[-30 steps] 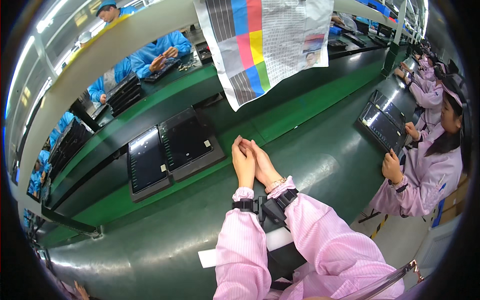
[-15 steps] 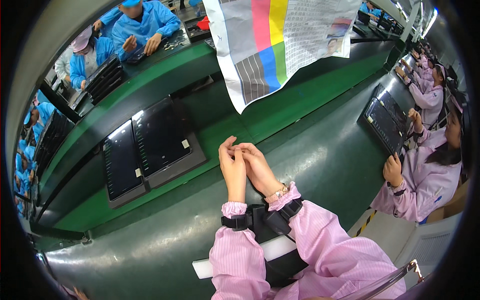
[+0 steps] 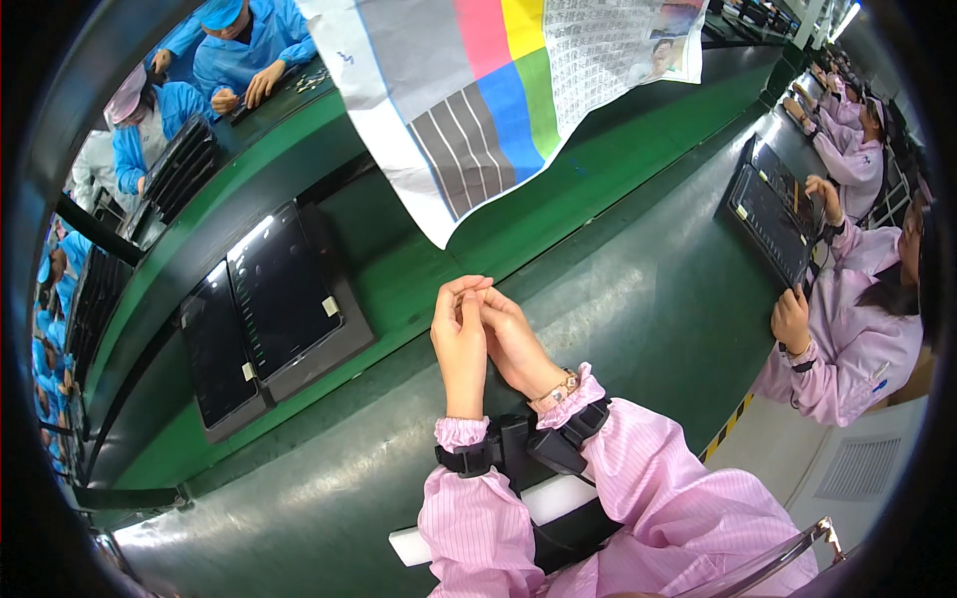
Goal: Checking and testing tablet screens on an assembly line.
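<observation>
My left hand [image 3: 460,339] and my right hand [image 3: 517,347] are held together over the near edge of the green belt. Their fingers are curled and pressed against each other at the tips, with nothing visible in them. Each wrist wears a black strap with a small black box, below the pink striped cuffs. To the left, two dark flat screen panels [image 3: 284,289] lie side by side on a grey foam tray [image 3: 349,339] on the belt. Small pale tabs stick to their corners. Beyond my hands hangs a creased paper sheet [image 3: 498,110] with colour blocks and print.
Beneath my forearms lies a white foam strip [image 3: 558,498] on the green worktop [image 3: 329,498]. At right, a person in pink handles a dark panel [image 3: 773,214]. Across the belt [image 3: 399,234], people in blue work beside stacked dark panels [image 3: 179,164].
The view has shifted, so the panels and the hanging sheet sit farther left and lower. My hands remain together, with the fingertips drawn closer. The neighbour's far hand at right has moved up slightly.
</observation>
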Action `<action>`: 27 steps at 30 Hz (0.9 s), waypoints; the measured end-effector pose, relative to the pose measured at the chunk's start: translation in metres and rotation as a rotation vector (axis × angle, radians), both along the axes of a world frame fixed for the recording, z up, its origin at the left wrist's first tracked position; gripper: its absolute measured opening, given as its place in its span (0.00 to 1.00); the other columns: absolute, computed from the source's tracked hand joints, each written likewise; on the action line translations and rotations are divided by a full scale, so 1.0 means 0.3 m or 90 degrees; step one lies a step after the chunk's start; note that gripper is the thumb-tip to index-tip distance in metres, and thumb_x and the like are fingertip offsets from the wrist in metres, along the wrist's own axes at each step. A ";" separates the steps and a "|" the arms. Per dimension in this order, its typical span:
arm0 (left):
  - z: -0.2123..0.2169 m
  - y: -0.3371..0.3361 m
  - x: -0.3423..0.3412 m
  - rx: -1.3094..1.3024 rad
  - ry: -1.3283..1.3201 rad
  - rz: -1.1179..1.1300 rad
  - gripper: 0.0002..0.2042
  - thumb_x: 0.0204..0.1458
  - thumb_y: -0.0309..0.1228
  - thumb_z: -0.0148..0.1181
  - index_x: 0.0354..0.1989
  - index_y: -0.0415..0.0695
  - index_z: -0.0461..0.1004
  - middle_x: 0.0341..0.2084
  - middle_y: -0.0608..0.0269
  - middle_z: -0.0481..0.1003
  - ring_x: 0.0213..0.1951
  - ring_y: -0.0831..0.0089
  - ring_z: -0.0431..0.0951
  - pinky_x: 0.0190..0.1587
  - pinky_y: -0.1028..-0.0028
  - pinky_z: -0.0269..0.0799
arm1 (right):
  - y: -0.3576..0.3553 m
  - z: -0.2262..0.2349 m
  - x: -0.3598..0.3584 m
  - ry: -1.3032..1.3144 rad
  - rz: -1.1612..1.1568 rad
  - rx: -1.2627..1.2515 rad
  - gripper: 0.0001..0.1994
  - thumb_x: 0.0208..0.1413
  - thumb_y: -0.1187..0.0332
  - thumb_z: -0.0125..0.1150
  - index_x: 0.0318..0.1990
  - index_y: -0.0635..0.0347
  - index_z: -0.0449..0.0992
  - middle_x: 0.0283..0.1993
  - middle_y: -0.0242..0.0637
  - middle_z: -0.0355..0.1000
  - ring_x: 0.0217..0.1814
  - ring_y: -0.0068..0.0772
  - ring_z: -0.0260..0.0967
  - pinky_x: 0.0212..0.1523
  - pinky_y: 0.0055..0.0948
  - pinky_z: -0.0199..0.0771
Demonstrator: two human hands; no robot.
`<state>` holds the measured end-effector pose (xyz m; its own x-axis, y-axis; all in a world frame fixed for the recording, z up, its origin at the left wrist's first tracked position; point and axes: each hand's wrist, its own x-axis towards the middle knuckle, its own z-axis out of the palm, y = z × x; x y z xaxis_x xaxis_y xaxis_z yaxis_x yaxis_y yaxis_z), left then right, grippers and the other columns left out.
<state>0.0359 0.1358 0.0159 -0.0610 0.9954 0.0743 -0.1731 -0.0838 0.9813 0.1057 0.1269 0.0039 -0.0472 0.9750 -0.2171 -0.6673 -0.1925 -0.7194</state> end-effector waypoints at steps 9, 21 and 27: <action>-0.008 0.009 0.016 0.014 0.030 0.003 0.09 0.60 0.25 0.45 0.40 0.36 0.72 0.39 0.55 0.77 0.43 0.72 0.75 0.47 0.76 0.68 | -0.005 0.016 -0.006 0.002 -0.009 -0.009 0.06 0.63 0.68 0.46 0.37 0.55 0.69 0.35 0.25 0.69 0.36 0.14 0.65 0.37 0.18 0.65; 0.014 0.016 0.050 -0.060 0.062 0.021 0.10 0.58 0.26 0.45 0.40 0.35 0.72 0.38 0.54 0.78 0.41 0.73 0.75 0.48 0.76 0.66 | -0.004 0.019 0.027 0.011 0.052 -0.074 0.08 0.62 0.68 0.45 0.43 0.57 0.70 0.41 0.27 0.70 0.44 0.17 0.67 0.46 0.21 0.67; 0.006 0.024 0.065 -0.044 0.092 0.026 0.09 0.60 0.27 0.46 0.38 0.36 0.72 0.36 0.55 0.78 0.41 0.72 0.76 0.48 0.75 0.67 | 0.007 0.002 0.045 0.019 0.069 -0.065 0.09 0.62 0.69 0.45 0.44 0.57 0.71 0.42 0.28 0.70 0.44 0.18 0.67 0.46 0.21 0.67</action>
